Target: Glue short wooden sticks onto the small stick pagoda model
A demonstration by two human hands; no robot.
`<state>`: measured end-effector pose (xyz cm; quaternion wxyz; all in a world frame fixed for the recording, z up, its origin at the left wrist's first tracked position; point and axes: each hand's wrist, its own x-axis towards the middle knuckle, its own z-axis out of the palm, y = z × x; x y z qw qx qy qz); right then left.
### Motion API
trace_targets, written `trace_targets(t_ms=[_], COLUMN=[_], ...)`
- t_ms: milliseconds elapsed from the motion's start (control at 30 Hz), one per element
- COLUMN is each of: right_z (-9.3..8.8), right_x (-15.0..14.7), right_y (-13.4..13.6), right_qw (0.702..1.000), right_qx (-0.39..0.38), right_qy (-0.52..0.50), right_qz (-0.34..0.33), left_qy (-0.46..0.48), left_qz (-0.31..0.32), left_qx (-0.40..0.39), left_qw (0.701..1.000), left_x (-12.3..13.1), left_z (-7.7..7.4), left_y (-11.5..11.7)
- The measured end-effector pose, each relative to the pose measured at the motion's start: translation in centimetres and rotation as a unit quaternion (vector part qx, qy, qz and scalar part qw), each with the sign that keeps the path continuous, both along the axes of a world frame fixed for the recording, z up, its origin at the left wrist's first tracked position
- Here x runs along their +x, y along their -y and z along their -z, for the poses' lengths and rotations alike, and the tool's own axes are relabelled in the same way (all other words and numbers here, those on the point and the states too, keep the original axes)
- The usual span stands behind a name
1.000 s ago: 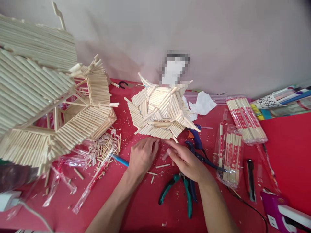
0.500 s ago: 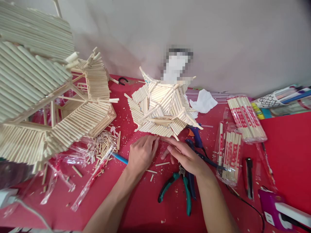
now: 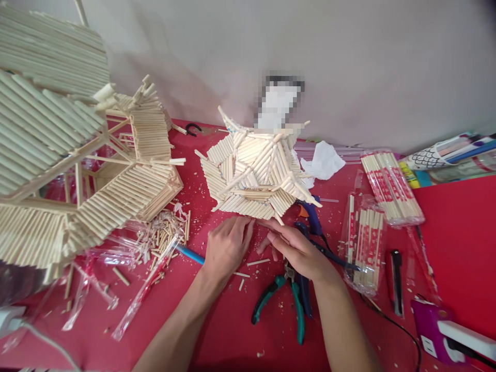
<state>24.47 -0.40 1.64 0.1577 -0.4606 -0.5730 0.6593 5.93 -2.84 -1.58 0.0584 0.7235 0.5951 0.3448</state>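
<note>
The fingers [image 3: 243, 226] of the left hand [image 3: 227, 247] lie nearly straight and close together, palm down. Their tips touch the lower edge of the small chopstick model [image 3: 256, 173], and they grip nothing I can see. The right hand [image 3: 301, 254] comes in from the other side, its fingers [image 3: 272, 236] drawn together and pointing at the same spot, so the two sets of tips almost meet. A thin pale sliver shows there, but I cannot tell whether the right fingers pinch it.

There are two stick-built models. The small one stands on the red tabletop [image 3: 457, 227] just beyond both hands, and a much larger chopstick model [image 3: 89, 170] stands well to the left. Two wrapped packs of chopsticks [image 3: 391, 188] lie to the right. One pair of teal-handled pliers [image 3: 289, 305] lies under the right wrist, and one blue glue gun [image 3: 313, 218] sits just beside the small model's right corner. One black utility knife [image 3: 396, 281] lies near the closer pack. A heap of cut stick ends [image 3: 165, 235] lies left of the left hand, and a crumpled tissue [image 3: 323, 160] sits behind the small model.
</note>
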Motion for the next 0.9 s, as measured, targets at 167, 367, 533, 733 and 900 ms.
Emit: trace_targets(t_ms=[167,367,533,733,900], right_z=[-0.48,-0.51,-0.30,-0.37,-0.55], right_x=[-0.27,-0.21,0.00,0.05,-0.02], right_y=[-0.22,-0.21,-0.15,-0.22,-0.27], right_qw=[1.000,1.000,1.000,0.999,0.999], right_qx=[0.003,0.013,0.011,0.017,0.020], right_qy=[-0.006,-0.013,-0.017,-0.035,-0.045], right_qz=[-0.010,-0.001,0.012,0.013,0.016], left_qy=[0.004,-0.001,-0.018,-0.026,-0.031], left_qz=[-0.003,-0.001,-0.004,-0.010,-0.014], left_qx=[-0.001,-0.003,-0.005,0.001,-0.002], left_qw=[1.000,1.000,1.000,1.000,0.999], left_x=[-0.02,0.12,0.22,0.27,0.39], left_z=[-0.20,-0.31,-0.06,0.11,0.09], left_y=[-0.09,-0.02,-0.02,-0.14,-0.22])
